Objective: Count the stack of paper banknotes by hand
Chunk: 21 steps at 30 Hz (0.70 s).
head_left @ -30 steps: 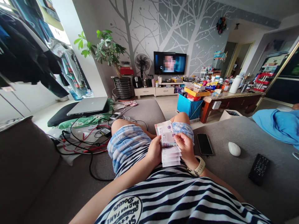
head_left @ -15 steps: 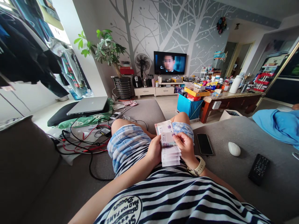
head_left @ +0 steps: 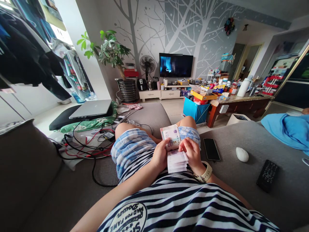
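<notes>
Above my lap, my left hand (head_left: 160,155) grips a stack of banknotes (head_left: 172,135), its thumb resting on the top note, which shows a 5. Several folded-over notes (head_left: 177,162) fan down from the lower end of the stack, toward my striped shirt. My right hand (head_left: 191,154), with a pale watch (head_left: 205,172) on the wrist, is closed at the right edge of the notes. Its thumb and index finger are pinched together beside the stack; whether a note's edge is between them is too small to tell.
On the grey sofa to the right lie a phone (head_left: 211,149), a white mouse (head_left: 242,154) and a black remote (head_left: 267,175). Tangled cables and a laptop (head_left: 91,109) are on the left. A cluttered table (head_left: 241,100) stands beyond the blue bin (head_left: 196,111).
The note that was between my hands has folded down onto the lower fan, uncovering another one on the stack. My right fingertips have curled in. The television picture has changed.
</notes>
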Tool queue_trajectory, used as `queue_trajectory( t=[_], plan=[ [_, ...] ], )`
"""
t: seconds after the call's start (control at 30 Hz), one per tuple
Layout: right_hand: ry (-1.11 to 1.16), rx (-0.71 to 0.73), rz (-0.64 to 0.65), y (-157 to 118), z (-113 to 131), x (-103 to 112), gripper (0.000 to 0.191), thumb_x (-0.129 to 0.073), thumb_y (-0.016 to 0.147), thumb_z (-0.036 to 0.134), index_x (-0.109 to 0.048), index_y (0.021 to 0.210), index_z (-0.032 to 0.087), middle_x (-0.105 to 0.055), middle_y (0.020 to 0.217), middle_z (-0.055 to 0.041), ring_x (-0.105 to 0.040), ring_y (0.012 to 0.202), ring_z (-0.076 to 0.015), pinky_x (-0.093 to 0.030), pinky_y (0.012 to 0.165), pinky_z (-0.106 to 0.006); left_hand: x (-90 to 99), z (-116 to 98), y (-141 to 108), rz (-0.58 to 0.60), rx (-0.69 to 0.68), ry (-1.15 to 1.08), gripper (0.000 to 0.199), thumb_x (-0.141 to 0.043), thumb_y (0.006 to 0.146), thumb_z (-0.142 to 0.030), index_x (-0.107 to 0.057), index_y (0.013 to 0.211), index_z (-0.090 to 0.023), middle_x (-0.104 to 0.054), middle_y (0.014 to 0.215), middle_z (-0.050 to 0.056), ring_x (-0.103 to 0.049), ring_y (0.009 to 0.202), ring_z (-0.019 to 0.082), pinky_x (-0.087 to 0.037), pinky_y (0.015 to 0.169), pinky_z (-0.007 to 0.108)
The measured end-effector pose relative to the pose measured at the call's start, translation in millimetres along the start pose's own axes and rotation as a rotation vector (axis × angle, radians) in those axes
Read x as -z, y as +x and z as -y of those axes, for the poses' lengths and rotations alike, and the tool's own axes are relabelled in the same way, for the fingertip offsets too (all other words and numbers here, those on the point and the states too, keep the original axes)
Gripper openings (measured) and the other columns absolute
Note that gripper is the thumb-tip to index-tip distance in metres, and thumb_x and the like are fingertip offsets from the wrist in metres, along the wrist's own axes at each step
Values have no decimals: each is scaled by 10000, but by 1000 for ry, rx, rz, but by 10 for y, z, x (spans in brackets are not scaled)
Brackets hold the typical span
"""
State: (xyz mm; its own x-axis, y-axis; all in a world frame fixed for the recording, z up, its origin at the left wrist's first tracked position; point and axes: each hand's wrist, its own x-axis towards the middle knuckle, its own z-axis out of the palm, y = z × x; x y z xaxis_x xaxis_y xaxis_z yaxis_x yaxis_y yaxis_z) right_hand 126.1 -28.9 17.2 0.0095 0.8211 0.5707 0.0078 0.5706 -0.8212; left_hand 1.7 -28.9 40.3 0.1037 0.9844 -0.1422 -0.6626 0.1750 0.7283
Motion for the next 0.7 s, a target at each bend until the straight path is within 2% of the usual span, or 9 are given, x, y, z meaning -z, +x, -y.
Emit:
queue_trajectory(
  t=[0.1, 0.23, 0.3, 0.53, 0.7],
  plan=[
    [-3, -10, -29, 23, -62, -5, 370, -507, 893, 472, -515, 629, 213, -521, 565, 5, -488, 546, -149, -403, 564, -302, 32, 19, 24, 33, 25, -37, 288, -611, 740, -207, -667, 1006, -112, -739, 821, 109, -709, 770, 263, -549, 763, 378],
    [-21, -62, -166, 76, -181, -8, 314, -648, 788, 457, -485, 667, 218, -475, 579, 33, -450, 530, -135, -381, 522, -276, 54, 20, 7, -6, 15, 15, 264, -649, 701, -195, -676, 952, -118, -723, 706, 78, -699, 678, 252, -554, 701, 371],
    [-17, -83, -191, 94, -222, -7, 301, -662, 772, 452, -492, 692, 217, -484, 600, 32, -454, 543, -135, -383, 524, -271, 52, 15, -9, -17, -6, 47, 233, -668, 675, -177, -680, 901, -124, -710, 663, 59, -691, 648, 240, -551, 668, 350],
    [-34, -66, -119, 93, -246, 11, 303, -604, 822, 408, -496, 618, 211, -434, 555, 31, -395, 529, -133, -331, 514, -276, 53, 27, 5, -8, -26, 51, 166, -660, 656, -110, -671, 820, -132, -736, 759, 71, -689, 644, 217, -556, 693, 343],
    [-46, -70, -132, 86, -220, 7, 314, -604, 822, 406, -490, 604, 211, -434, 543, 30, -385, 520, -133, -322, 512, -281, 57, 35, 38, 27, 18, -32, 279, -619, 742, -187, -672, 1006, -115, -742, 817, 101, -708, 751, 260, -567, 727, 379]
  ],
)
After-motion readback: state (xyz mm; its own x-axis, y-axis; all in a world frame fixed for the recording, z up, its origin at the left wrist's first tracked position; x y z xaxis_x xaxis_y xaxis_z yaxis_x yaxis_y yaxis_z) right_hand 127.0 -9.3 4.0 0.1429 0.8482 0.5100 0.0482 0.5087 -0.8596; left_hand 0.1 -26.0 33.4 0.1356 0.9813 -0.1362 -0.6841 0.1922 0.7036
